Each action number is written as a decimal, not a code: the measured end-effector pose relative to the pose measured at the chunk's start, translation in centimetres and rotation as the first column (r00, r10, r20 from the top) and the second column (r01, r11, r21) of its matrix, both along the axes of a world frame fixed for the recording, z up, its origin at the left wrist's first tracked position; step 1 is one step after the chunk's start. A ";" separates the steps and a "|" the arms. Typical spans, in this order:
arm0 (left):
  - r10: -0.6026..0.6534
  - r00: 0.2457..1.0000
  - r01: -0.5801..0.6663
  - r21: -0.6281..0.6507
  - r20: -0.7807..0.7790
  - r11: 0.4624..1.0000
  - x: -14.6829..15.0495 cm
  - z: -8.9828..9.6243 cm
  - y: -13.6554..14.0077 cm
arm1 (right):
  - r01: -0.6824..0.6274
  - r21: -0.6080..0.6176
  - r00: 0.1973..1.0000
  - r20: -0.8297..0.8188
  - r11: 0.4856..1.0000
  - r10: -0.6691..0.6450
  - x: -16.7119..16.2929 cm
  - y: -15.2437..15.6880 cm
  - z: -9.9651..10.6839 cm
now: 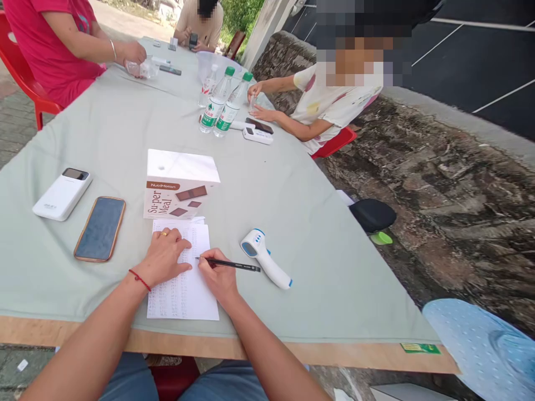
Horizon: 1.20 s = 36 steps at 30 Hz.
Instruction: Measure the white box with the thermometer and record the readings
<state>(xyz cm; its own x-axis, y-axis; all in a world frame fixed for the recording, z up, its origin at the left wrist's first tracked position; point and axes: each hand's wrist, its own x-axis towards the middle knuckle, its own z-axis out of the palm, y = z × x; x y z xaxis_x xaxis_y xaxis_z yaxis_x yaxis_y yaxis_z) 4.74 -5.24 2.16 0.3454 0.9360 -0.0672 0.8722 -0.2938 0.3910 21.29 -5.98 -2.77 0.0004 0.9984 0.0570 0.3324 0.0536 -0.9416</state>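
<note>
A sheet of paper (pixel 200 303) with columns of handwriting lies near the table's front edge. My left hand (pixel 167 259) rests flat on it, fingers spread, a ring on one finger and a red cord at the wrist. In my right hand (pixel 218 278) a black pen (pixel 240 265) is gripped, its tip at the paper. Just beyond the sheet stands a white "Su-per Meal" box (pixel 184 189). An infrared thermometer (pixel 265 259) lies to the right of my right hand. Left of the paper are a phone (pixel 100 228) and a white power bank (pixel 62 194).
Farther along the cloth-covered table (pixel 334 289) stand several water bottles (pixel 228 108), with another white power bank (pixel 258 135) and a dark phone (pixel 259 126) beside them. A plastic basin (pixel 204 61) sits behind. People sit at the left, far end and right. A stone wall borders the right.
</note>
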 end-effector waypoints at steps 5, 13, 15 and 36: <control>-0.001 1.000 0.001 0.013 0.016 1.000 0.0 -0.1 0.0 | 0.018 0.007 1.000 0.003 1.000 -0.018 0.0 0.0 0.0; -0.003 1.000 0.003 0.019 0.024 1.000 -0.1 -0.2 0.0 | 0.046 0.006 0.999 -0.006 0.999 -0.046 0.0 0.0 0.3; -0.008 1.000 0.007 0.033 0.027 0.999 -0.1 -0.3 0.0 | 0.057 0.005 0.998 0.005 0.998 -0.057 0.0 0.0 0.3; 0.456 0.609 -0.761 0.317 0.649 0.566 -3.0 0.3 1.1 | -0.198 0.362 0.899 0.437 0.911 0.022 3.6 2.5 -1.0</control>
<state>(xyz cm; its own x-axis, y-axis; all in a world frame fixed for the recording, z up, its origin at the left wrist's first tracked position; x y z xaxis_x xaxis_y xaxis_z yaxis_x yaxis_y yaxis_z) 1.71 -4.10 2.50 -0.4871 0.7332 0.4745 0.6677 -0.0376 0.7435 24.88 -3.43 -3.82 -0.2193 0.8860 0.4084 0.6554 0.4439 -0.6111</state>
